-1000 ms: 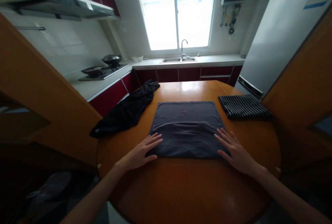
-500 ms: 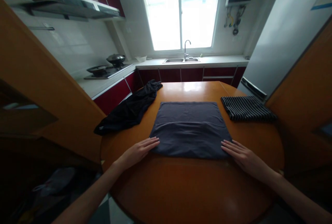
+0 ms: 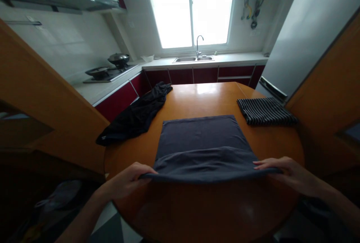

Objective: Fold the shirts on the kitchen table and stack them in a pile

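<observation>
The left hand (image 3: 131,179) and the right hand (image 3: 288,173) are pinching the near corners of the dark gray cloth (image 3: 202,145), stretching its near edge taut. The cloth is lying between the middle and the near edge of the counter (image 3: 202,100). The black garment (image 3: 137,115) is resting along the left edge, and the striped cloth (image 3: 266,111) is lying folded near the right edge.
</observation>
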Motion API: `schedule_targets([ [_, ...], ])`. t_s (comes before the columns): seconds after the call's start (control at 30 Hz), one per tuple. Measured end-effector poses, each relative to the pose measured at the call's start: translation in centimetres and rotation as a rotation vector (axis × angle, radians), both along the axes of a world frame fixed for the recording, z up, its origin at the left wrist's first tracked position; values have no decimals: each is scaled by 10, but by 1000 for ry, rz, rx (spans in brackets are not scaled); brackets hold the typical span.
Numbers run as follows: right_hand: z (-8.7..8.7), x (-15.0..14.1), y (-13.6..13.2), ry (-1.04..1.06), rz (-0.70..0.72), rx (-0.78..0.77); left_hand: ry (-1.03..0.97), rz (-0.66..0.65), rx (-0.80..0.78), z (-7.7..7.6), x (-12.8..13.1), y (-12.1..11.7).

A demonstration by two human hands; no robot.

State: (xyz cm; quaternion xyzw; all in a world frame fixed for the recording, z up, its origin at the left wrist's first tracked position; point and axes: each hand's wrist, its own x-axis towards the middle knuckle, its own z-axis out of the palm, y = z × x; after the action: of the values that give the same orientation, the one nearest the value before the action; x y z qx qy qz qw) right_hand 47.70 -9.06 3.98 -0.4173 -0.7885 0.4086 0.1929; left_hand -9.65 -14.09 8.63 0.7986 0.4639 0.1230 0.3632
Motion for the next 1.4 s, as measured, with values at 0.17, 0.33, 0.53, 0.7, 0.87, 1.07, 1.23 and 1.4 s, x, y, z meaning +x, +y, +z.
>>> schedule_targets([
  [0.17, 39, 0, 21, 138, -58, -39, -135, 142, -25, 18, -6, 16],
  [0.33, 45, -24, 83, 244, -310, -34, -296, 506, 9, 0, -14, 74],
  [0.53, -3, -68, 160, 314, -500, -150, -387, 666, -49, -39, 6, 144],
  [0.7, -39, -80, 184, 199, -644, -115, -260, 788, 61, -66, 11, 164],
  [0.87, -37, -72, 191, 252, -594, -86, -298, 816, 124, -76, 1, 168],
  [1.07, -41, -86, 203, 101, -610, 106, -225, 815, 155, -84, -2, 181],
  [1.23, -48, -91, 210, 87, -613, 212, -179, 794, 261, -89, -3, 189],
  [1.4, -50, -94, 220, 6, -632, 292, -129, 831, 289, -93, -5, 194],
])
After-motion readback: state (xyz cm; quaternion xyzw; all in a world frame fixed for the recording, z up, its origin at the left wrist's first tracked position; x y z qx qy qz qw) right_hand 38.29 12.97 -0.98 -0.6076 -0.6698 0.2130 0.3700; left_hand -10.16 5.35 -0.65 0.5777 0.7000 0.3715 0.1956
